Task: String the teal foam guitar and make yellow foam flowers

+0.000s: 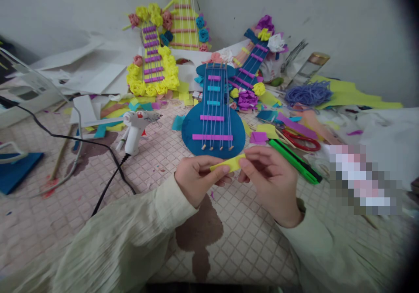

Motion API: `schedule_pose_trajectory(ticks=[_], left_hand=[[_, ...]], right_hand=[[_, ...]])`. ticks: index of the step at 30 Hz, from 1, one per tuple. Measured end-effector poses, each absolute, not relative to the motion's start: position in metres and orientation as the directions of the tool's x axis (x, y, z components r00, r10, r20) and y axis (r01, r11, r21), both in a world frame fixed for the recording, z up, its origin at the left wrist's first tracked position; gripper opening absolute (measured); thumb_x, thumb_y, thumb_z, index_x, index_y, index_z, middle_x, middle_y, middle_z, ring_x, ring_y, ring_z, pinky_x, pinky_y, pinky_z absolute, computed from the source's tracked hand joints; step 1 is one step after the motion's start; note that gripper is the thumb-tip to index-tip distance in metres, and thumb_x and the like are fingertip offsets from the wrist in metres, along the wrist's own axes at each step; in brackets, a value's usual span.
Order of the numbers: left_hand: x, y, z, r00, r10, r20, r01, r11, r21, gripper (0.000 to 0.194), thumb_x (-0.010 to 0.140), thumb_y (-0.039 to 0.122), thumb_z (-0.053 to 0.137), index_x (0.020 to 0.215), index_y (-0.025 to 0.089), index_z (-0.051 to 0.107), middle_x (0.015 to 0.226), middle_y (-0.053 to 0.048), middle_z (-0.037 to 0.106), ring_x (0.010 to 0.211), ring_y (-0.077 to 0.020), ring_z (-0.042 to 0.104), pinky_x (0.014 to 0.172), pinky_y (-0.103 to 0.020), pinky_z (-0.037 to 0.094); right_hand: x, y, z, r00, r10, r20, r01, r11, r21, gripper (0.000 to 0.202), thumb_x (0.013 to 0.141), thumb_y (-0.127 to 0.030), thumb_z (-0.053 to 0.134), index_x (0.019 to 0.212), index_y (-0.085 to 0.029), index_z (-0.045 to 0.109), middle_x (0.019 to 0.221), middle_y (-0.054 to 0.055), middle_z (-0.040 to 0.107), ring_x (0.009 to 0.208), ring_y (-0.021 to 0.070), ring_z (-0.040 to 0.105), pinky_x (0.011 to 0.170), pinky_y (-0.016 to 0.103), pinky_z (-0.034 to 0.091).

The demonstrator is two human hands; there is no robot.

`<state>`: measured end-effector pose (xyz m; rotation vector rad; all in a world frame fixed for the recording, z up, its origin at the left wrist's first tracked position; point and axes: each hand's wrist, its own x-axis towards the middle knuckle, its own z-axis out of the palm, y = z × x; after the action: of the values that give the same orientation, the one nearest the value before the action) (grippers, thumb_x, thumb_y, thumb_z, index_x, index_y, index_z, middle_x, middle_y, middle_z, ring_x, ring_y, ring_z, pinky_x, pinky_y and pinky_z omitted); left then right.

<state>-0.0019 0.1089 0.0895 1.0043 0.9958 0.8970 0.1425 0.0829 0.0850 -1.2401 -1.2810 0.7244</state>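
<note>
A small strip of yellow paper is stretched between my two hands, low in front of me. My left hand pinches its left end between thumb and fingers. At the other end, my right hand grips it the same way, thumb on the near side. Just beyond the hands lies a blue paper guitar with strings, pink and light-blue crossbars and small pegs at its lower end. The strip overlaps the guitar's bottom edge in view; whether they touch I cannot tell.
A white glue gun with a black cord stands left. On the right lie a green utility knife, red-handled scissors and purple yarn. Flower-trimmed yellow and blue paper guitars lean at the back among paper scraps.
</note>
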Motion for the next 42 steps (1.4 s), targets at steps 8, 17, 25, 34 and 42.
schedule_pose_trajectory(ticks=[8, 17, 25, 34, 42], left_hand=[[-0.0019, 0.1092, 0.09, 0.3, 0.926, -0.228, -0.125, 0.275, 0.953, 0.006, 0.068, 0.014, 0.065, 0.072, 0.011, 0.067, 0.056, -0.001, 0.068, 0.049, -0.0097, 0.063, 0.048, -0.017, 0.053], [-0.004, 0.1096, 0.0887, 0.298, 0.946, -0.129, -0.072, 0.157, 0.985, 0.007, 0.068, 0.015, 0.064, 0.073, 0.011, 0.068, 0.056, -0.001, 0.068, 0.048, -0.0091, 0.061, 0.049, -0.018, 0.053], [-0.0043, 0.1087, 0.0879, 0.276, 0.959, -0.067, -0.039, 0.081, 0.996, 0.008, 0.068, 0.014, 0.064, 0.074, 0.011, 0.067, 0.056, -0.001, 0.067, 0.049, -0.0087, 0.061, 0.049, -0.017, 0.053], [-0.0043, 0.1089, 0.0856, 0.285, 0.956, -0.074, -0.011, 0.08, 0.997, 0.011, 0.07, 0.02, 0.063, 0.075, 0.012, 0.067, 0.06, -0.002, 0.068, 0.053, -0.0109, 0.063, 0.052, -0.02, 0.054], [-0.0041, 0.1101, 0.0861, 0.277, 0.953, -0.123, -0.022, 0.134, 0.991, 0.012, 0.07, 0.021, 0.064, 0.076, 0.011, 0.067, 0.063, -0.003, 0.069, 0.053, -0.0116, 0.063, 0.051, -0.02, 0.054]], right_hand=[[0.1426, 0.0841, 0.0841, 0.223, 0.931, 0.289, 0.22, 0.241, -0.945, 0.013, 0.073, -0.019, 0.063, 0.085, -0.02, 0.058, 0.069, -0.003, 0.062, 0.045, 0.0062, 0.056, 0.041, 0.019, 0.047], [0.1461, 0.085, 0.082, 0.001, 0.982, 0.19, 0.141, 0.188, -0.972, 0.031, 0.073, -0.024, 0.063, 0.101, -0.021, 0.052, 0.081, 0.0, 0.062, 0.073, 0.0128, 0.06, 0.066, 0.026, 0.051], [0.1458, 0.0861, 0.0803, -0.024, 0.991, 0.133, 0.07, 0.134, -0.988, 0.03, 0.073, -0.022, 0.063, 0.1, -0.023, 0.051, 0.08, -0.001, 0.063, 0.071, 0.011, 0.059, 0.064, 0.024, 0.049], [0.1455, 0.0884, 0.0814, 0.021, 0.999, 0.049, 0.022, 0.049, -0.999, 0.032, 0.071, -0.025, 0.065, 0.099, -0.022, 0.051, 0.074, -0.002, 0.062, 0.066, 0.011, 0.058, 0.059, 0.024, 0.049], [0.1477, 0.0905, 0.0818, 0.154, 0.984, 0.092, -0.002, 0.094, -0.996, 0.029, 0.07, -0.021, 0.066, 0.096, -0.023, 0.054, 0.073, -0.004, 0.061, 0.067, 0.0086, 0.057, 0.064, 0.022, 0.048]])
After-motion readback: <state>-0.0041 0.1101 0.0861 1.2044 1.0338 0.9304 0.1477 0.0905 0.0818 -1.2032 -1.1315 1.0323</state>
